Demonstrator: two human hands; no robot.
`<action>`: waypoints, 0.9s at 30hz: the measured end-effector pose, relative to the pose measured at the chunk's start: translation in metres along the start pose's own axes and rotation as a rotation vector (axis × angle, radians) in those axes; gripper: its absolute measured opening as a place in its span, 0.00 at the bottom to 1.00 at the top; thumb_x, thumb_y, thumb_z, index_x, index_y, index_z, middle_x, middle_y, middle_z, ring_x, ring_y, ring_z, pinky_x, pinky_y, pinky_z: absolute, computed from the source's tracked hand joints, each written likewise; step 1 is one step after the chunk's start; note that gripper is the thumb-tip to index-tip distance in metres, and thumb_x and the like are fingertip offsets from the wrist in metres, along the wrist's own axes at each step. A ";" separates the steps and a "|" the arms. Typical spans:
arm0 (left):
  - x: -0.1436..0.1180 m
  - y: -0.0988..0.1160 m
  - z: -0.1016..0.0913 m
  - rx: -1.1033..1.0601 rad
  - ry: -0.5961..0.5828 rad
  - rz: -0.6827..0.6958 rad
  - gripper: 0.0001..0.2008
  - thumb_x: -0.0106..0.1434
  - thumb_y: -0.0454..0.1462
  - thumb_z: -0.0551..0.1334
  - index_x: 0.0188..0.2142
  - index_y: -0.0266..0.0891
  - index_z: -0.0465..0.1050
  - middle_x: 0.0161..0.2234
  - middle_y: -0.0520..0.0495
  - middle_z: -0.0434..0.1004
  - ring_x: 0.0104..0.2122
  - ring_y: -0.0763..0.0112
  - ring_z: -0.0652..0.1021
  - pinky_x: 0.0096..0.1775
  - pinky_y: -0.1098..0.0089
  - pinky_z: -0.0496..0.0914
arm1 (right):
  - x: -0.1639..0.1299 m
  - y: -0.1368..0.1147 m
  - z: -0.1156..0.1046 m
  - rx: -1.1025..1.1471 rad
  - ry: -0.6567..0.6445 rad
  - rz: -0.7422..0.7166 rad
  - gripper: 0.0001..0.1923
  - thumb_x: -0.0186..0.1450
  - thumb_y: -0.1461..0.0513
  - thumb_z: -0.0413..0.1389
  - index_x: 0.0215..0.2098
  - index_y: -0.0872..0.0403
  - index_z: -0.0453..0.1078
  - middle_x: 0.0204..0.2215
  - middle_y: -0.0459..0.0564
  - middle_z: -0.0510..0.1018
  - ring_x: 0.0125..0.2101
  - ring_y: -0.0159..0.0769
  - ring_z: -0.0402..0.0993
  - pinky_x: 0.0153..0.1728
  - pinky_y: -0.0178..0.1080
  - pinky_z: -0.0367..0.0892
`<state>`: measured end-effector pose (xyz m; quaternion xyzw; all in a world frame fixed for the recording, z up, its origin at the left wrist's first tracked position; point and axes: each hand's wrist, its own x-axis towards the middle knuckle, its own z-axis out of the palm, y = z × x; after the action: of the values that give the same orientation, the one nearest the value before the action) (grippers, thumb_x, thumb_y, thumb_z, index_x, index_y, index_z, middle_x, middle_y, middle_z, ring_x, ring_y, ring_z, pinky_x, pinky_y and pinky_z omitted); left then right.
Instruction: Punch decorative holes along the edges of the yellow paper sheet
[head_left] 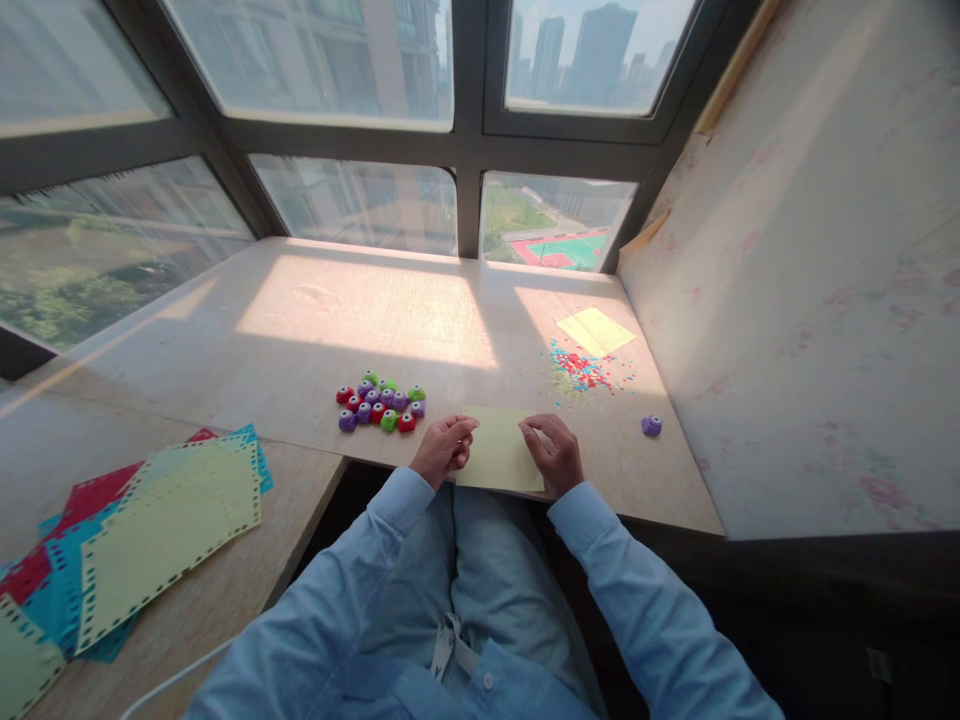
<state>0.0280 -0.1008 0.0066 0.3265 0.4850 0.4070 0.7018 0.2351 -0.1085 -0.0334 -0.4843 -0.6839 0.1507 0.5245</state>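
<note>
The yellow paper sheet [499, 452] lies at the near edge of the stone sill [300, 330], pinched at its sides by left hand [444, 448] and right hand [553, 452]; light, limp, easily creased; best held by its edges.

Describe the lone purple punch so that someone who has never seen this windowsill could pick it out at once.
Start at the pale wall on the right and follow the stone sill along its foot toward the near edge. There, beyond the right hand and below the scattered confetti, sits the purple punch. It stands alone, while the other punches are bunched together near the left hand.
</note>
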 end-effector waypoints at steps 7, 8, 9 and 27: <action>0.010 -0.011 0.033 0.008 -0.057 -0.057 0.18 0.48 0.44 0.71 0.31 0.37 0.67 0.17 0.60 0.64 0.11 0.84 0.63 0.15 0.80 0.49 | 0.000 -0.003 -0.001 0.054 -0.043 -0.092 0.06 0.67 0.61 0.55 0.35 0.50 0.74 0.32 0.51 0.80 0.36 0.39 0.76 0.39 0.43 0.72; 0.011 -0.012 0.037 0.020 -0.061 -0.056 0.17 0.49 0.44 0.70 0.31 0.37 0.67 0.17 0.60 0.64 0.11 0.84 0.63 0.15 0.80 0.49 | 0.000 -0.002 -0.001 0.055 -0.047 -0.100 0.06 0.67 0.61 0.55 0.36 0.50 0.75 0.33 0.51 0.80 0.36 0.39 0.76 0.39 0.43 0.72; 0.012 -0.012 0.040 0.031 -0.063 -0.054 0.16 0.50 0.43 0.70 0.30 0.37 0.67 0.17 0.59 0.64 0.11 0.84 0.63 0.15 0.80 0.49 | 0.000 -0.002 -0.001 0.054 -0.045 -0.105 0.05 0.67 0.62 0.56 0.36 0.51 0.75 0.33 0.51 0.80 0.36 0.39 0.76 0.39 0.43 0.72; 0.018 -0.017 0.057 0.168 0.001 0.038 0.10 0.59 0.40 0.64 0.34 0.34 0.75 0.17 0.58 0.66 0.12 0.84 0.64 0.15 0.79 0.53 | 0.001 0.004 0.001 -0.012 0.040 0.011 0.06 0.66 0.60 0.58 0.32 0.51 0.75 0.30 0.50 0.81 0.33 0.39 0.77 0.37 0.42 0.71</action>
<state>0.0895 -0.0963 0.0031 0.3933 0.5114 0.3783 0.6638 0.2360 -0.1057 -0.0359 -0.4942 -0.6716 0.1399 0.5341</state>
